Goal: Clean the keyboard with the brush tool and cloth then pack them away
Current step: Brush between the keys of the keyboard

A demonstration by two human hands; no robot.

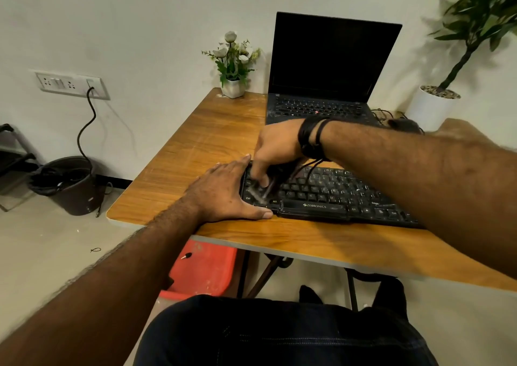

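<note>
A black keyboard lies near the front edge of the wooden table. My left hand rests flat against the keyboard's left end, thumb along its front edge, holding nothing. My right hand hovers over the left keys with its fingers closed on a dark brush tool, whose blurred tip touches the keys near the bottom left corner. Black cords hang from my right wrist over the keys. No cloth is in view.
An open black laptop stands behind the keyboard. A small white flower pot sits at the table's back left corner, a big white planter at the back right. On the floor are a dark bin and a red stool.
</note>
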